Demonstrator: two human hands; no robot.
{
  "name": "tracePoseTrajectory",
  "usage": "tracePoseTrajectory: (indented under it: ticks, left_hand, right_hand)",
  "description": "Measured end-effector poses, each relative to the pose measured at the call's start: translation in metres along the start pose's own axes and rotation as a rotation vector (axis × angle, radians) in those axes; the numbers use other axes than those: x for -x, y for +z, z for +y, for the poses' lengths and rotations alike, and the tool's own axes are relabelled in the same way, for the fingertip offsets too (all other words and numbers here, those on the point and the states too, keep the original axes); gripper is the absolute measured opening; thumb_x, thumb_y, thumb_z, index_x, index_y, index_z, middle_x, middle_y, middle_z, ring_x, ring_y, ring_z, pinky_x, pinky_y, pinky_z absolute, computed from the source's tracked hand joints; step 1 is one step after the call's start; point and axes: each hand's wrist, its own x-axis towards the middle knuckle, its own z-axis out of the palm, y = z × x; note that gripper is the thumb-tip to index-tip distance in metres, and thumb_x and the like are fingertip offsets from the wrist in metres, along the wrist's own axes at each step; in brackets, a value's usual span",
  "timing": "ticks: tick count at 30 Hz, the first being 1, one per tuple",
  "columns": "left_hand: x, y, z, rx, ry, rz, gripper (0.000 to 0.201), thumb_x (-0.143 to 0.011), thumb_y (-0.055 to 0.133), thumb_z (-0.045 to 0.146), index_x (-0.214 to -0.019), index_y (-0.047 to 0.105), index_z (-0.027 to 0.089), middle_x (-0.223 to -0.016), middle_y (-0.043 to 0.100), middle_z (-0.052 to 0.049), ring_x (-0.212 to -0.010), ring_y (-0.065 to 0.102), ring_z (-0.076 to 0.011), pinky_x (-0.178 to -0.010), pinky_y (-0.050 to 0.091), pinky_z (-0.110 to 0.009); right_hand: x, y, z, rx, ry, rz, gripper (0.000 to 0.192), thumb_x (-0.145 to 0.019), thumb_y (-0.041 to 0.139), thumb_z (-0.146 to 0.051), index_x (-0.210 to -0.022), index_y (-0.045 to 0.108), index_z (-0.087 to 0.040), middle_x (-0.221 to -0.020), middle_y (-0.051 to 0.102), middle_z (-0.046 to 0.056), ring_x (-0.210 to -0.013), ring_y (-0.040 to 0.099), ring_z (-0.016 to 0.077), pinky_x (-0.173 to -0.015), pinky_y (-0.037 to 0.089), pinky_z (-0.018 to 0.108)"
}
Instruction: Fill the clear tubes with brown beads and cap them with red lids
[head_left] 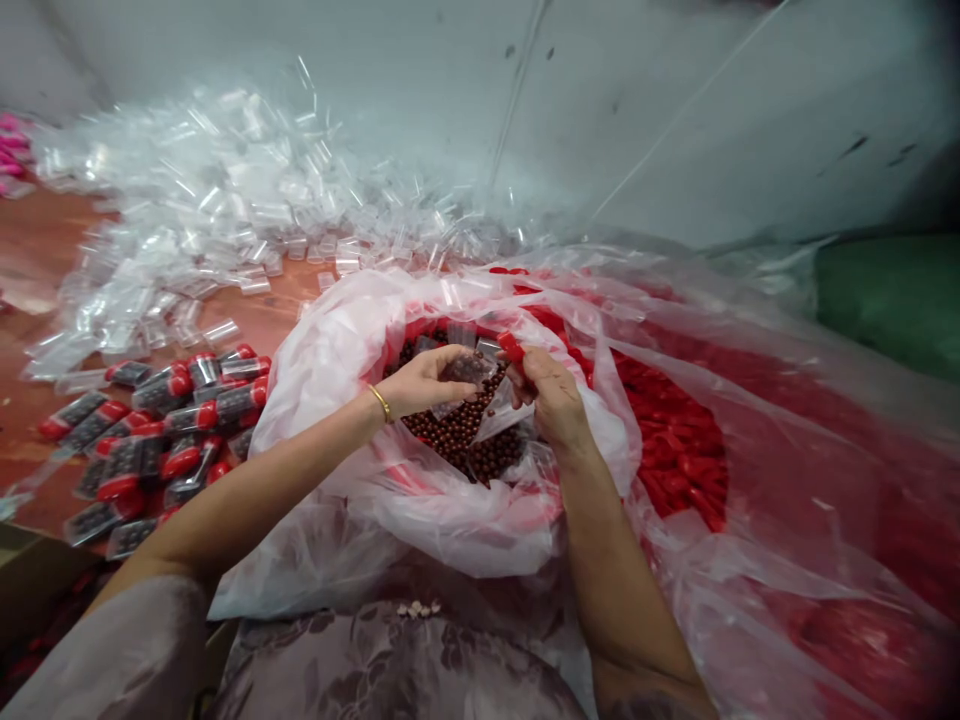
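My left hand [426,383] holds a small clear plastic tube [466,368] filled with dark brown beads, over a plastic-lined bag of brown beads [465,432]. My right hand [551,398] pinches a red cap [511,346] right beside the tube's end. A gold bangle sits on my left wrist. Both hands hover just above the bead pile inside the bag's opening [352,340].
A pile of filled tubes with red caps [150,430] lies on the red-brown table at left. Behind it spreads a heap of empty clear tubes [225,220]. A big clear bag of red caps [675,440] sits at right; a green sack [892,295] lies far right.
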Motion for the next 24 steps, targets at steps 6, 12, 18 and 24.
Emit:
tracePoseTrajectory:
  ticks: [6, 12, 18, 24]
  left_hand:
    - [0.004, 0.002, 0.001, 0.006, -0.139, -0.086, 0.045, -0.062, 0.080, 0.037, -0.089, 0.053, 0.012, -0.071, 0.063, 0.000, -0.061, 0.059, -0.0091, -0.063, 0.047, -0.023]
    - [0.009, 0.002, 0.010, -0.020, -0.243, -0.266, 0.034, -0.067, 0.075, 0.034, -0.085, 0.056, 0.012, -0.068, 0.063, -0.001, -0.059, 0.059, -0.0101, -0.058, 0.048, -0.023]
    - [0.010, 0.000, 0.011, -0.019, -0.326, -0.307, 0.027, -0.064, 0.071, 0.029, -0.080, 0.055, 0.013, -0.064, 0.062, -0.001, -0.058, 0.058, -0.0108, -0.051, 0.047, -0.022]
    - [0.009, -0.001, 0.012, -0.010, -0.275, -0.230, 0.030, -0.065, 0.069, 0.032, -0.081, 0.053, 0.014, -0.066, 0.061, 0.000, -0.053, 0.055, -0.0085, -0.050, 0.044, -0.021]
  right_hand:
    - [0.003, 0.004, -0.006, -0.021, 0.061, -0.016, 0.030, -0.076, 0.062, -0.050, -0.085, 0.053, -0.022, -0.069, 0.056, -0.004, -0.046, 0.049, 0.0075, -0.044, 0.042, 0.022]
    - [0.008, 0.003, -0.012, -0.004, 0.048, -0.151, 0.024, -0.067, 0.068, -0.030, -0.088, 0.060, -0.020, -0.064, 0.053, -0.005, -0.051, 0.048, 0.0083, -0.050, 0.042, 0.022]
    - [0.008, 0.004, -0.016, 0.196, -0.044, -0.238, 0.019, -0.067, 0.069, -0.031, -0.080, 0.064, -0.019, -0.074, 0.061, 0.000, -0.064, 0.053, 0.0130, -0.058, 0.043, 0.027]
    - [0.008, -0.001, -0.008, 0.139, 0.021, -0.187, 0.025, -0.069, 0.069, -0.038, -0.083, 0.060, -0.019, -0.066, 0.051, -0.004, -0.053, 0.046, 0.0084, -0.049, 0.041, 0.022]
